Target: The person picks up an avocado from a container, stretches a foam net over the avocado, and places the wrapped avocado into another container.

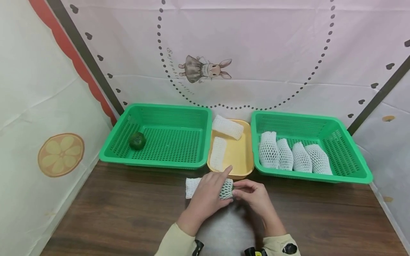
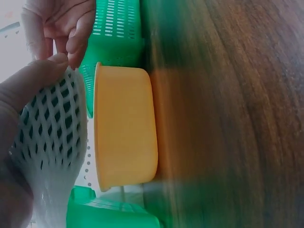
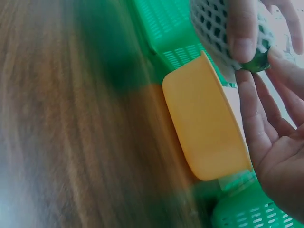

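Note:
My left hand holds a white foam net sleeve above the table, its thumb and fingers on either side. The sleeve's stretched right part wraps a dark green fruit; its narrow tail sticks out past the left hand. With thumb and fingertips, my right hand pinches the sleeve's open right end, where the fruit's green end peeks out in the right wrist view. The sleeve hides most of the fruit. Another dark green round fruit lies in the left green basket.
Beyond the hands stands a yellow tray with two flat foam net sleeves. The right green basket holds several net-wrapped items in a row. A printed cloth hangs behind the brown wooden table.

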A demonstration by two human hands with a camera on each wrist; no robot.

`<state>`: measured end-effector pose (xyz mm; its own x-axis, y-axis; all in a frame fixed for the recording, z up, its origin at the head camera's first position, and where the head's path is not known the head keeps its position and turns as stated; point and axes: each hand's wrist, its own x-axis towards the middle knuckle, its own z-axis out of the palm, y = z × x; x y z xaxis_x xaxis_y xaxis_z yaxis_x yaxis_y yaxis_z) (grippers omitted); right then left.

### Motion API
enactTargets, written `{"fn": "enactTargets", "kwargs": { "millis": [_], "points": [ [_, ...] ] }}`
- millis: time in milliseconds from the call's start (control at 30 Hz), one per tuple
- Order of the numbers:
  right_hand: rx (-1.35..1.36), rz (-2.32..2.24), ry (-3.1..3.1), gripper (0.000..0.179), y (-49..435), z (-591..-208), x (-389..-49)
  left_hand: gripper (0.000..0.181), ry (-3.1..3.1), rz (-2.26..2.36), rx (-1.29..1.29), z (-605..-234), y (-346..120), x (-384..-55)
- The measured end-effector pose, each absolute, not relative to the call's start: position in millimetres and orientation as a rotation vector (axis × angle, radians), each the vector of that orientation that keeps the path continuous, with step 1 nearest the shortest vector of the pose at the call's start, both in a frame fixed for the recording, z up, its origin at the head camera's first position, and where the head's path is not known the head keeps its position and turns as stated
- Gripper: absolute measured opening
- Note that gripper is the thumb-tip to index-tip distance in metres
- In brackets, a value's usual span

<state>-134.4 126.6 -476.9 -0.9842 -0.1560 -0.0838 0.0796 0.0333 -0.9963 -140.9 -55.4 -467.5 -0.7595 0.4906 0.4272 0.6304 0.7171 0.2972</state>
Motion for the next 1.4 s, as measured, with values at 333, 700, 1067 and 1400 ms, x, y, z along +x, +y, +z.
{"fn": "enactTargets", "kwargs": {
  "millis": [333,700,1067,1400],
  "points": [
    [-0.156,-2.055,1.971,0.040,137,-481,-131,0.099,-2.674,-0.815,-0.928,-468,-58,-136],
    [-0.116,-2.004,1.989,0.042,135,-481,-128,0.096,-2.648,-0.856,-0.933,-469,-58,-134],
    [-0.006,-2.220,1.971,0.033,142,-484,-125,0.076,-2.696,-0.619,-0.838,-470,-79,-132],
    [0.193,-2.137,2.223,0.016,126,-484,-125,0.072,-2.545,-0.524,-0.985,-474,-67,-133]
  ]
}}
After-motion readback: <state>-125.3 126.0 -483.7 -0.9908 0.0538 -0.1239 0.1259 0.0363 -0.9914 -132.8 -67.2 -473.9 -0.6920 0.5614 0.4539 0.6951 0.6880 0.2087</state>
